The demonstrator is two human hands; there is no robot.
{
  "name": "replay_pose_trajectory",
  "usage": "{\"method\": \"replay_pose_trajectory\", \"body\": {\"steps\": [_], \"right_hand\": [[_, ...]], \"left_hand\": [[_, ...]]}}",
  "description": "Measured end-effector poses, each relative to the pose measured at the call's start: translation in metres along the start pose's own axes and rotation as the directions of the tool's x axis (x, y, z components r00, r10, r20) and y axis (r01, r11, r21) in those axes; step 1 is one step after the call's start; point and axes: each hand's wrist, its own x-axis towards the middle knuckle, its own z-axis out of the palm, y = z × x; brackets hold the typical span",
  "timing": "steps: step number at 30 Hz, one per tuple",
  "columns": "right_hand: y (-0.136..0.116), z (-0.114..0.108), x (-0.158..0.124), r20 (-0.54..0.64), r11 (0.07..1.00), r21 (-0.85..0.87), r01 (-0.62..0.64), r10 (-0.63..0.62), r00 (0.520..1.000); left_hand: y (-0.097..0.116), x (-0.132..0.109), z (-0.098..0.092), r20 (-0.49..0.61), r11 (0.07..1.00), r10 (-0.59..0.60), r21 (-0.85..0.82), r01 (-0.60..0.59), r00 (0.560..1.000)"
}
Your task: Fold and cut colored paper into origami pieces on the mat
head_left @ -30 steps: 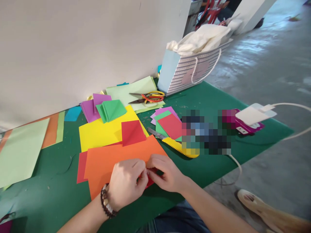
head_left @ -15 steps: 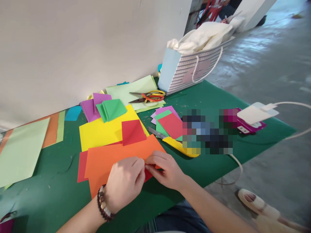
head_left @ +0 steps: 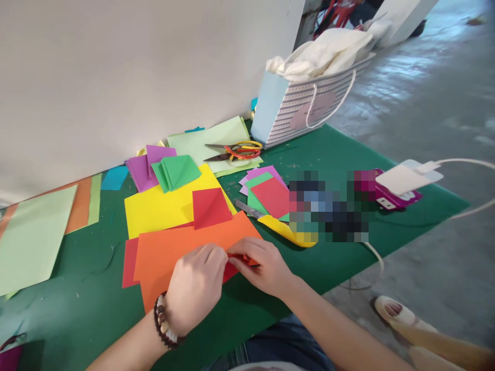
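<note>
My left hand (head_left: 199, 286), with a beaded bracelet at its wrist, is closed in a pinch on a small piece of red paper (head_left: 231, 271). My right hand (head_left: 263, 265) pinches the same red paper from the other side, and the fingertips of both hands meet. Much of that piece is hidden by the fingers. Under and behind the hands lies orange paper (head_left: 166, 252). A folded red square (head_left: 211, 207) rests where the orange sheet meets a yellow sheet (head_left: 158, 214). Right of it lies a yellow-handled cutter (head_left: 284, 231).
Scissors (head_left: 242, 151) lie on pale green sheets near the wall. Folded green pieces (head_left: 180, 172) and purple pieces (head_left: 141, 172) sit left of them. A striped paper bag (head_left: 309, 105) stands at the back. A white charger (head_left: 410, 178) with a cable is at the right.
The view has shifted slightly. My hands remain together at the red paper, with my left wrist turned a little and more red showing between the fingers of my right hand.
</note>
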Motion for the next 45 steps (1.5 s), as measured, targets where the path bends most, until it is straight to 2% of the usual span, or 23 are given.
{"method": "replay_pose_trajectory", "body": {"steps": [3,8,11,16,21,28,31,33,38,42,45], "right_hand": [[0.000,-0.001,0.000,-0.021,0.999,-0.007,-0.040,0.040,0.999],[0.002,-0.001,-0.004,-0.069,1.000,-0.004,-0.027,0.026,0.997],[0.002,-0.001,-0.005,-0.090,1.000,-0.001,-0.009,0.009,0.996],[0.001,-0.003,-0.002,-0.092,0.998,-0.036,0.045,-0.048,0.995],[-0.001,-0.003,0.002,-0.095,0.995,-0.049,0.091,-0.095,0.991],[-0.001,-0.006,-0.001,-0.193,0.995,-0.033,0.092,-0.097,0.977],[-0.003,-0.007,0.000,-0.188,0.993,-0.040,0.113,-0.118,0.975],[-0.004,-0.006,0.001,-0.190,0.993,-0.039,0.114,-0.119,0.975],[-0.002,-0.005,0.001,-0.208,0.994,-0.022,0.112,-0.114,0.971],[0.000,-0.005,-0.001,-0.206,0.994,-0.010,0.105,-0.105,0.973],[0.000,-0.005,-0.002,-0.231,0.996,-0.031,0.087,-0.092,0.969]], "left_hand": [[-0.001,-0.002,0.001,-0.046,1.000,0.008,0.024,-0.006,0.999],[0.000,0.000,-0.001,-0.040,0.999,-0.032,-0.028,0.030,0.999],[0.001,0.002,-0.004,-0.024,0.997,-0.066,0.049,0.067,0.998],[0.001,0.002,-0.007,0.044,0.997,-0.013,0.083,0.009,0.999],[0.002,0.001,-0.006,0.011,0.998,0.037,0.057,-0.038,0.999],[0.001,0.002,-0.002,0.021,0.993,-0.056,0.100,0.054,0.998],[0.000,0.002,-0.002,0.026,0.996,-0.003,0.092,0.001,1.000],[0.001,0.002,0.000,0.006,0.995,0.027,0.096,-0.027,1.000],[0.002,0.000,0.004,-0.071,0.988,0.007,0.155,0.004,0.997],[0.003,0.000,0.006,-0.081,0.987,0.067,0.153,-0.054,0.995],[0.003,0.000,0.008,-0.141,0.982,0.082,0.182,-0.055,0.987]]}}
